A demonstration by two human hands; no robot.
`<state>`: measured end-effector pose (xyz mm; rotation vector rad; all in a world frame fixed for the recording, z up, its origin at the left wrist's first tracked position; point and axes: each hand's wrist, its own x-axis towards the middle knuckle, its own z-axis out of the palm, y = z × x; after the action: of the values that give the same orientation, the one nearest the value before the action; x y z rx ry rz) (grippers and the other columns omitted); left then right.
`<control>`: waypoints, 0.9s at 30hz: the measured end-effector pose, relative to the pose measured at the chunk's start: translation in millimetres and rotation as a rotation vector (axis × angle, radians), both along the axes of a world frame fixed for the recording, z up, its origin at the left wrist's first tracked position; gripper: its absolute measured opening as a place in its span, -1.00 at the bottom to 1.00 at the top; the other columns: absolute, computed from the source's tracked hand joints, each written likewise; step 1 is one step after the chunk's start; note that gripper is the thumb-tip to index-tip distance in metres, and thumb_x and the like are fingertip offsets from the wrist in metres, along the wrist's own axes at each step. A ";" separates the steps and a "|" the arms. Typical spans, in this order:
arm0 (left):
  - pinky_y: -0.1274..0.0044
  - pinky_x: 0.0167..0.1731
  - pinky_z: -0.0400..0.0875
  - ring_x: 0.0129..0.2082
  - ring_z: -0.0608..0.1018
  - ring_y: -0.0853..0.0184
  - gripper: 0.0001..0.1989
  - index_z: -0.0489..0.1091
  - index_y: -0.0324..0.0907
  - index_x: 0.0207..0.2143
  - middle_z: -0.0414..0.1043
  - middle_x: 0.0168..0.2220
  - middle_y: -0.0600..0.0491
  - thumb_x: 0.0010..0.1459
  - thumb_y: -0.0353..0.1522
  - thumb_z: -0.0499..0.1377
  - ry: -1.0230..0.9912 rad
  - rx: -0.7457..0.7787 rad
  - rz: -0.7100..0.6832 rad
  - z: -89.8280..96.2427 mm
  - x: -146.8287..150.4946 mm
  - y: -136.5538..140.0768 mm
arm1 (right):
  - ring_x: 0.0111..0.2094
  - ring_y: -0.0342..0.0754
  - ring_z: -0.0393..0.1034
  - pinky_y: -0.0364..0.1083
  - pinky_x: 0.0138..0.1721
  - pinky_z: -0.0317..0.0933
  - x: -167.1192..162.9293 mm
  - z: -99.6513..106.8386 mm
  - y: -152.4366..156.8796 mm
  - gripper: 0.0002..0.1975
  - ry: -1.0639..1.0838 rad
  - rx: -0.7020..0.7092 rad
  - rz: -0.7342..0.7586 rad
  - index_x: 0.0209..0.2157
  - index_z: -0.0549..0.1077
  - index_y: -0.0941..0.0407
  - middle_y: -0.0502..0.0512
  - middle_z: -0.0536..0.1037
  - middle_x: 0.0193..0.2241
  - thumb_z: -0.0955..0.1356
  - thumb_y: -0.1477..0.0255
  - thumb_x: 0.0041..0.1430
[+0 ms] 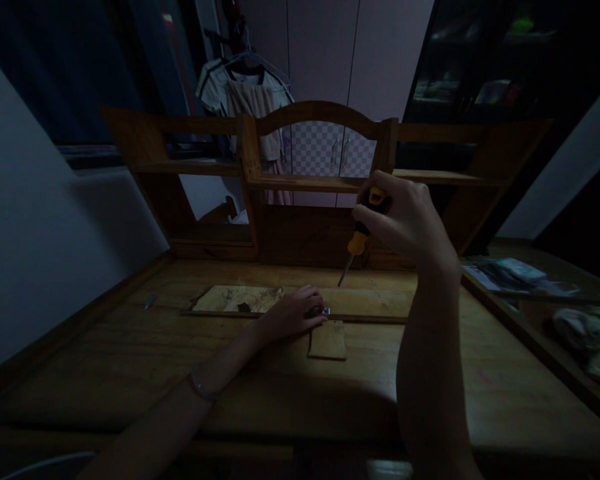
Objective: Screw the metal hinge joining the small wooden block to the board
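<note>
My right hand (400,213) grips a screwdriver (358,239) by its black and yellow handle, raised above the desk. The shaft slants down to the left, and its tip is in the air over a long wooden board (375,302). On that board rests my left hand (297,311), fingers curled over a small shiny metal fitting (326,311), most of which they hide. Just below the fingers a small square piece of wood (329,341) lies near the long board's front edge. The left part of the long board is stained and rough.
The wooden desk (230,380) carries a shelf unit (315,183) along its back. A small flat object (150,302) lies at the left. To the right, beyond the raised edge, are plastic-wrapped things (520,270) and cloth (580,333). Clothes (250,93) hang behind.
</note>
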<state>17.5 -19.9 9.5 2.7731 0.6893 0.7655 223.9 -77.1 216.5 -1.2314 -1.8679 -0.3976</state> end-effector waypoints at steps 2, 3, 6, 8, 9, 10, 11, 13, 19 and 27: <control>0.50 -0.22 0.32 -0.17 0.43 0.27 -0.87 0.38 -0.15 -0.26 0.37 -0.22 0.01 0.20 -0.29 0.21 0.005 0.012 0.004 -0.8 -0.1 1.1 | -0.39 0.02 0.33 -0.01 -0.31 0.10 0.1 -0.2 0.3 -0.91 0.002 0.000 0.006 -0.35 0.44 0.03 0.05 0.47 -0.46 0.31 0.38 0.07; 0.50 -0.23 0.31 -0.19 0.43 0.28 -0.87 0.37 -0.16 -0.28 0.37 -0.23 0.02 0.19 -0.29 0.22 0.006 0.015 0.008 -1.1 -0.1 1.6 | -0.39 0.01 0.33 -0.01 -0.31 0.09 0.0 -0.3 0.5 -0.91 0.003 0.001 0.009 -0.35 0.44 0.04 0.05 0.47 -0.46 0.31 0.38 0.07; 0.52 -0.26 0.30 -0.21 0.43 0.28 -0.85 0.35 -0.16 -0.31 0.36 -0.25 0.03 0.18 -0.28 0.23 0.010 0.012 0.021 -1.8 -0.2 2.8 | -0.40 0.00 0.33 -0.02 -0.32 0.09 -0.1 -0.2 0.6 -0.91 0.000 0.008 0.009 -0.35 0.44 0.04 0.05 0.47 -0.47 0.31 0.39 0.07; 0.52 -0.27 0.30 -0.21 0.43 0.29 -0.85 0.35 -0.16 -0.31 0.36 -0.25 0.04 0.17 -0.28 0.24 0.014 0.005 0.022 -2.3 -0.4 3.7 | -0.40 0.00 0.34 -0.02 -0.32 0.10 -0.1 -0.1 0.4 -0.91 -0.003 0.006 0.003 -0.35 0.44 0.05 0.05 0.47 -0.47 0.31 0.38 0.07; 0.52 -0.27 0.29 -0.21 0.43 0.30 -0.84 0.36 -0.16 -0.31 0.36 -0.25 0.05 0.17 -0.28 0.24 0.014 0.000 0.022 -2.8 -0.6 4.3 | -0.39 0.00 0.34 -0.02 -0.32 0.10 -0.1 -0.1 0.3 -0.91 -0.003 0.003 -0.001 -0.35 0.44 0.04 0.05 0.47 -0.47 0.31 0.38 0.07; 0.53 -0.27 0.29 -0.22 0.43 0.30 -0.84 0.36 -0.16 -0.31 0.36 -0.26 0.05 0.17 -0.28 0.25 0.012 -0.005 0.026 -3.4 -0.9 5.1 | -0.39 0.01 0.34 -0.02 -0.32 0.10 -0.1 0.0 0.2 -0.91 -0.003 -0.002 -0.002 -0.35 0.44 0.04 0.05 0.47 -0.47 0.31 0.38 0.07; 0.53 -0.27 0.29 -0.22 0.43 0.31 -0.84 0.36 -0.16 -0.31 0.37 -0.26 0.06 0.17 -0.27 0.25 0.008 -0.009 0.028 -4.2 -1.1 6.0 | -0.39 0.01 0.34 -0.02 -0.32 0.10 0.0 0.0 0.1 -0.90 -0.004 -0.007 -0.002 -0.34 0.44 0.04 0.05 0.47 -0.47 0.31 0.38 0.07; 0.53 -0.28 0.29 -0.24 0.44 0.32 -0.82 0.38 -0.16 -0.32 0.37 -0.27 0.06 0.16 -0.25 0.26 0.000 -0.014 0.028 -6.1 -1.6 7.9 | -0.38 0.02 0.34 -0.01 -0.31 0.11 0.0 -0.2 0.3 -0.90 -0.003 -0.012 0.001 -0.34 0.45 0.04 0.06 0.47 -0.46 0.31 0.38 0.07; 0.53 -0.26 0.31 -0.25 0.45 0.32 -0.72 0.40 -0.17 -0.32 0.39 -0.30 0.04 0.16 -0.13 0.24 -0.070 -0.014 0.033 -9.8 -2.1 12.5 | -0.41 0.00 0.33 -0.02 -0.32 0.11 -3.9 -1.6 1.0 -0.91 -0.008 -0.026 0.023 -0.35 0.43 0.05 0.05 0.45 -0.48 0.32 0.38 0.07; 0.37 -0.02 0.34 0.00 0.41 0.15 -0.27 0.31 -0.14 0.05 0.35 -0.01 -0.07 -0.11 0.02 0.36 -0.033 -0.006 0.028 -8.3 -6.7 15.9 | -0.34 0.04 0.36 -0.04 -0.30 0.14 -16.3 -4.9 4.3 -0.88 -0.077 -0.108 0.073 -0.30 0.43 0.06 0.08 0.51 -0.39 0.30 0.38 0.10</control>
<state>10.7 -4.0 1.2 2.7450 0.7243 0.8111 207.6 -72.8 211.6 -1.2298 -2.0165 -0.3120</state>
